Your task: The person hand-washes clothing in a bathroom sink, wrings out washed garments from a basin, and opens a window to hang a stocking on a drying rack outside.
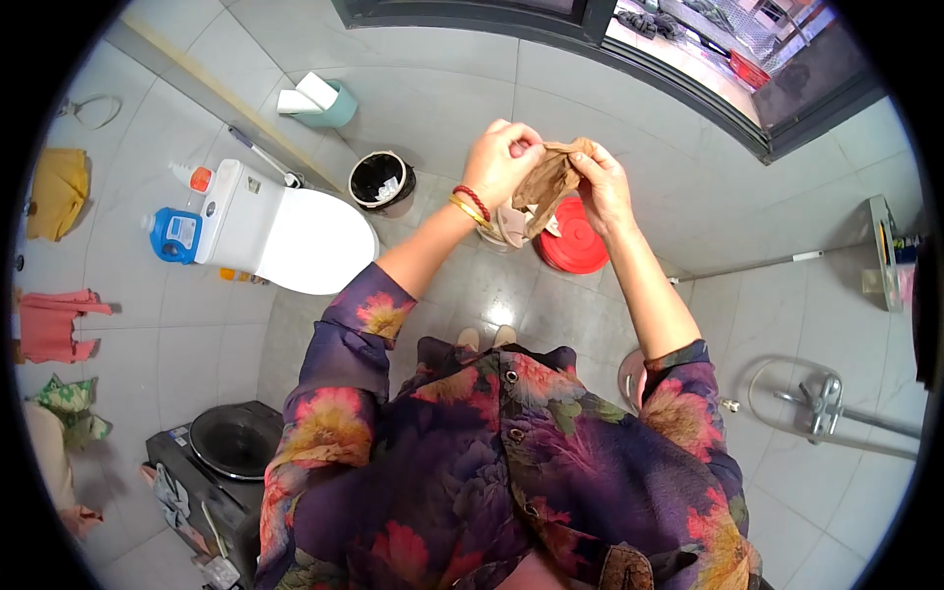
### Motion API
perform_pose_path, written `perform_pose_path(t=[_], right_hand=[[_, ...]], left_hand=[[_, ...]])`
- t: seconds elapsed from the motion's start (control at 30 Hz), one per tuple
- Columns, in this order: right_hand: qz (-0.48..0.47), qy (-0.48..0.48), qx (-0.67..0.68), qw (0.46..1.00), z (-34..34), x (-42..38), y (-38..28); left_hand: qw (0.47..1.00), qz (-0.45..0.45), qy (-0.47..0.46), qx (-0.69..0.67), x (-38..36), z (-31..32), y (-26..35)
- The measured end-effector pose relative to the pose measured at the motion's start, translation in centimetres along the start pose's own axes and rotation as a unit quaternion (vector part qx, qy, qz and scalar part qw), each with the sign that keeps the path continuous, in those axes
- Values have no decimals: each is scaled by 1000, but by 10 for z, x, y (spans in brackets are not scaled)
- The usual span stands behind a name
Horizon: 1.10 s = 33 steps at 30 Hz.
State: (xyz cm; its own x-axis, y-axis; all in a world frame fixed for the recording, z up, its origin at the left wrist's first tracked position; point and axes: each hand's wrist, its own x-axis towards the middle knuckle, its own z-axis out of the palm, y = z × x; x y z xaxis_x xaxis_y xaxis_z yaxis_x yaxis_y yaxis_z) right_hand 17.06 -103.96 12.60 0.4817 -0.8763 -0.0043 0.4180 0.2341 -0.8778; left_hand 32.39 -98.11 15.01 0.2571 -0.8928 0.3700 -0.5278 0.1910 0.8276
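Note:
Between my two hands a thin brown piece of cloth is stretched at its upper edge, its lower part hanging loose. I cannot make out what kind of garment it is. My left hand, with a red and a gold bracelet at the wrist, pinches one end. At the other end my right hand grips the edge between thumb and fingers. Under the cloth is a container with pale cloth in it, partly hidden. A red round lid or bucket stands beside it on the floor.
To the left stand a white toilet, a blue detergent jug and a black-lined bin. A dark washing machine is at the lower left. A shower mixer is on the right wall, below an open window.

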Motion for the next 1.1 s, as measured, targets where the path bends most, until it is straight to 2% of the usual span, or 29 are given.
perform_pose_path(t=[0.03,0.13,0.17,0.27,0.4,0.43,0.5,0.63,0.73,0.83,1.0,1.1], right_hand=[[5,-2,-29,1000,-5,0,-1],[14,1,-83,996,-13,1,-4],[15,4,-96,995,-14,2,-6],[67,-80,-96,990,-34,10,-11],[35,-87,-3,996,-19,11,-17],[39,-98,14,994,-14,12,-17],[54,-133,21,989,-3,14,-18],[87,-128,-15,988,23,22,-16],[83,-105,-119,984,24,40,-8],[75,-103,-125,984,33,63,-4],[129,-175,-26,976,64,99,1],[122,-191,-44,973,86,127,3]], left_hand=[[999,19,8,-27,4,-2,-1],[984,-82,-58,-147,13,-8,0],[986,-54,-59,-146,17,-9,-6],[964,-70,-104,-234,23,-7,-9],[942,-83,-256,-198,24,-19,15],[917,-104,-279,-266,24,-18,16],[921,-89,-275,-261,29,-19,9],[929,-103,-261,-242,41,-30,-7],[960,-73,-218,-162,49,-37,-24],[973,-93,-207,-49,63,-57,-39],[927,-94,-301,-202,101,-90,-73],[912,-90,-322,-236,125,-109,-93]])
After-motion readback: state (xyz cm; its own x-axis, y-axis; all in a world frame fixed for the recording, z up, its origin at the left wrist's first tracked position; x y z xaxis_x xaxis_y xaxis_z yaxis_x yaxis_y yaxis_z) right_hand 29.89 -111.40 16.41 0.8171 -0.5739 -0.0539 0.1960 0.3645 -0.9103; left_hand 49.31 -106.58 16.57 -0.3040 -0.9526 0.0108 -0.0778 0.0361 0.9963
